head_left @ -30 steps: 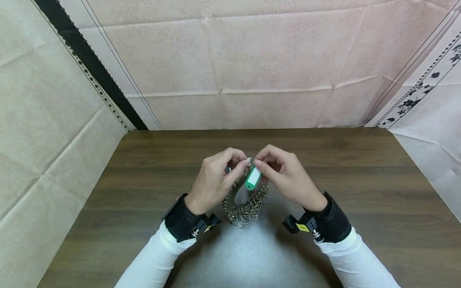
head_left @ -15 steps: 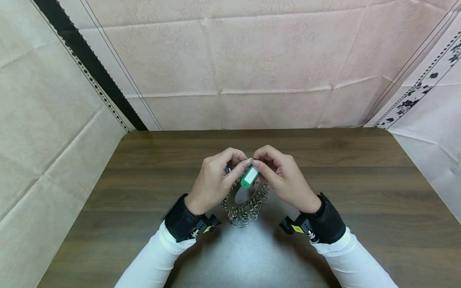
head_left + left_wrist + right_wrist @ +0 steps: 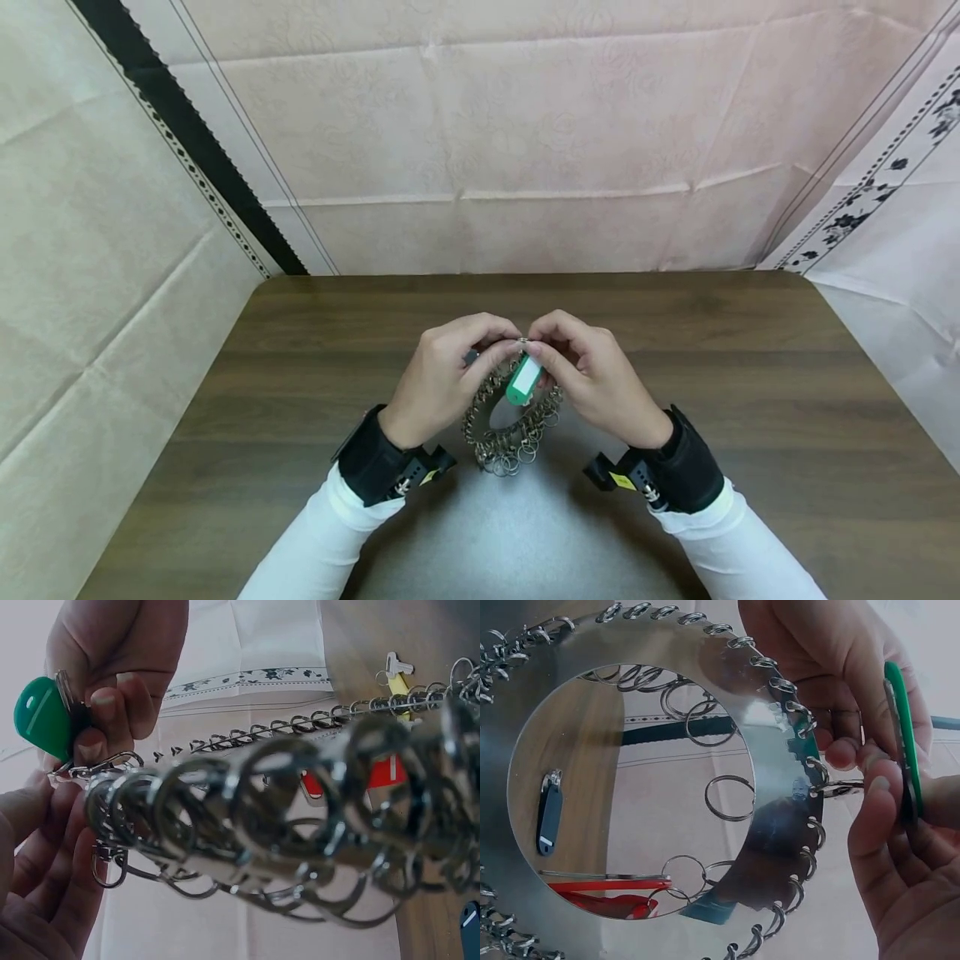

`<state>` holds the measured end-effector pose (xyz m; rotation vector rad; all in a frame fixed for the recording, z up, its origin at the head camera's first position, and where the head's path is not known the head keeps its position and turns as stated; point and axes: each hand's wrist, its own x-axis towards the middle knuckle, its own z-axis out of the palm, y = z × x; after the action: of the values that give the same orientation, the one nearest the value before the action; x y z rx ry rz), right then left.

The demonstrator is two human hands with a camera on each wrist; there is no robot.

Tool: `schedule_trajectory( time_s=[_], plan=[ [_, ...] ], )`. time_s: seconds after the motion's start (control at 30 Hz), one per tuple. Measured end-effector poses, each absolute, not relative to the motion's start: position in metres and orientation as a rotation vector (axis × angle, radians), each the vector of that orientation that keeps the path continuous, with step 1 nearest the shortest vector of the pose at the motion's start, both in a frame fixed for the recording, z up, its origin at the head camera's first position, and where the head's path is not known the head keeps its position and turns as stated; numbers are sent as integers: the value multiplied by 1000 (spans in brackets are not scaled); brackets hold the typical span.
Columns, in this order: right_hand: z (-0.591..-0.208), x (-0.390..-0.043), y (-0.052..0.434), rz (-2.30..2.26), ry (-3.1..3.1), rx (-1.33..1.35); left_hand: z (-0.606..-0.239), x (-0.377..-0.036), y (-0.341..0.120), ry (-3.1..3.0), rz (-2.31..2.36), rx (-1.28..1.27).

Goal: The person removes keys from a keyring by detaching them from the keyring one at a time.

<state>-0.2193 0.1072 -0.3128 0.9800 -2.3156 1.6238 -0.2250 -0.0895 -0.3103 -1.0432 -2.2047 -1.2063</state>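
"So, where's the green key tag [image 3: 525, 381], and what crowds it?"

"Over the tabletop [image 3: 750, 375], across the opening of a metal hoop [image 3: 652, 645] lined with split rings [image 3: 783, 685]. Fingertips cover its upper end. Through the hoop, a red tag [image 3: 619, 885] and a dark tag [image 3: 550, 817] show."

"The hands?"

"Right hand [image 3: 596, 379] pinches the tag; left hand [image 3: 446, 375] pinches a small ring [image 3: 838, 788] there."

"Its long axis?"

"Slanted, free end toward the person and slightly left, white label up."
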Motion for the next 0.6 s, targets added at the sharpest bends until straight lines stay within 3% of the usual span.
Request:
schedule_trajectory(
  time_s=[0.6],
  plan=[
    [-311,-216,109,1664,-2298,1012,-311,-220,-91,-2259,-1057,-1138]
  ],
)
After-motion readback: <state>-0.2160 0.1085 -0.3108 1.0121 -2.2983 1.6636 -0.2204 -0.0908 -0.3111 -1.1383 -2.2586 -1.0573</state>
